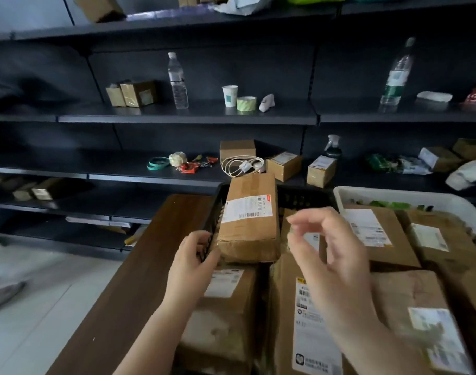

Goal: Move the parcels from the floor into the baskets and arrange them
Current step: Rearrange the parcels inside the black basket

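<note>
The black basket (301, 197) sits on the brown table (139, 266) and serves as the landmark here. It is packed with cardboard parcels, and the long parcel (249, 220) lies on top of them along its left wall, label up, its near end resting over a lower parcel (226, 301) closer to the camera. Right of the black basket, touching it or nearly so, stands the white basket (409, 197), holding several more labelled boxes and something green at its far edge. Behind both baskets run dark shelves (177, 115) with small boxes, bottles and tape.

The step in hand looks like squaring up the long parcel. To do it well, I would keep it flat and parallel to the basket's left wall, push it back until it seats against the far rim, and check that it does not rock on the uneven boxes beneath.

The left hand (193, 255) grips the near left corner of the long parcel, fingers curled at the basket's left wall. The right hand (331, 255) hovers above the middle of the black basket, blurred, fingers loosely bent and holding nothing
</note>
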A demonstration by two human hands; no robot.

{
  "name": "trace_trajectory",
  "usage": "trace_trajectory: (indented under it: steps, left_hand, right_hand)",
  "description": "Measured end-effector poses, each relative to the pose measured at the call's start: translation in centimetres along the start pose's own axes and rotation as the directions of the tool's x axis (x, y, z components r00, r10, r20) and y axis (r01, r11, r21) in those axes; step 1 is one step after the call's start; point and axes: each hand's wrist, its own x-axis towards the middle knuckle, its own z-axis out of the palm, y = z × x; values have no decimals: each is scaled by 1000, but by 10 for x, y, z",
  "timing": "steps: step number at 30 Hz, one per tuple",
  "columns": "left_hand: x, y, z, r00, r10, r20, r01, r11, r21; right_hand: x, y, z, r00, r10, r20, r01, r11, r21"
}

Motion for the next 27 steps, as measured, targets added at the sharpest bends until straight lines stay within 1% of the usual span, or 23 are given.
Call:
trace_trajectory:
  steps: [1,2,3,5,6,7,9,10,12,13,14,15,16,18,20,21,23,25,26,27]
  left_hand:
    - [16,-2,2,998,-49,45,49,999,-14]
    - [32,-5,5,991,-97,88,100,994,-35]
    - [46,-8,10,980,-151,131,159,986,-55]
    - [69,-16,20,936,-269,229,290,955,-64]
    - [77,-20,26,904,-325,278,354,933,-62]
    - [83,-24,31,872,-365,326,405,912,-61]
    - [90,-33,42,832,-381,404,441,895,-62]
    - [91,-36,46,828,-365,427,435,897,-76]
    - [92,-39,52,847,-302,437,407,897,-169]
    - [91,-40,54,863,-267,430,392,890,-234]
    - [89,-40,55,877,-241,416,379,879,-290]
    - [87,-39,53,888,-229,399,373,866,-332]
    - [86,-37,51,895,-227,384,373,853,-364]
    - [87,-32,42,911,-205,357,350,842,-410]
    - [95,-27,27,944,-144,297,268,859,-436]
    - [102,-26,19,960,-120,255,224,872,-435]
    - [117,-26,5,973,-101,206,175,907,-383]
    - [127,-28,2,961,-120,250,179,957,-230]
    - [128,-30,4,949,-124,289,169,976,-137]
    - [125,-32,7,941,-117,318,143,988,-62]
  right_hand:
    - [8,8,16,998,58,10,-57,996,-63]
    - [15,24,31,988,156,16,-153,982,-109]
    - [21,43,42,962,274,8,-269,948,-169]
    - [27,79,62,887,462,-2,-435,832,-344]
    - [30,90,73,848,530,23,-477,779,-407]
    - [32,103,84,813,582,19,-512,730,-453]
    - [34,126,101,742,670,-25,-575,618,-536]
    - [35,134,106,702,709,-69,-603,540,-587]
    - [38,146,108,619,758,-206,-669,371,-644]
    - [40,148,107,574,781,-247,-714,330,-618]
    - [40,148,105,547,801,-244,-751,339,-567]
    - [40,147,105,557,800,-224,-764,388,-515]
    - [40,144,105,594,778,-205,-754,449,-479]
    - [43,134,107,693,694,-192,-694,572,-436]
    - [51,127,112,761,625,-175,-631,647,-428]
    - [55,125,115,775,615,-146,-607,660,-443]
    - [60,125,124,773,627,-97,-586,645,-490]
    - [60,132,132,745,659,-109,-603,594,-532]
    - [57,135,134,713,688,-131,-631,550,-547]
    - [53,138,133,666,730,-151,-669,496,-554]
